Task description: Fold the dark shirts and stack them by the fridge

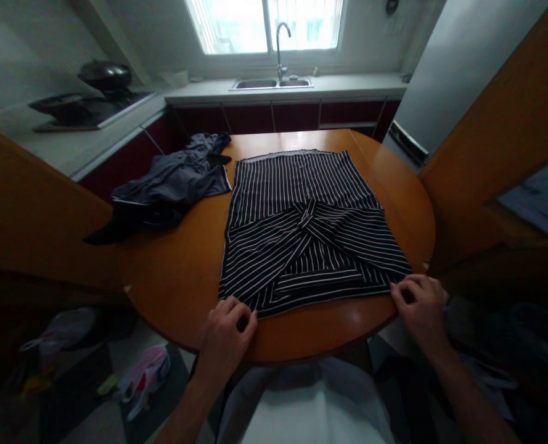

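Note:
A black garment with white stripes (296, 185) lies spread flat on the round wooden table (176, 271). It has a knotted or crossed band across its middle, and its kind is not plain from here. At the near left corner my left hand (230, 330) pinches the garment's edge between thumb and fingers. My right hand (419, 302) pinches the near right corner in the same way. The near edge runs fairly straight between both hands.
A crumpled grey and black garment (172, 179) lies on the table's left side. Beyond stand a counter with a sink (255, 84) and tap, and a stove with a black wok (105, 75) at left. Plastic bags (147, 370) lie on the floor.

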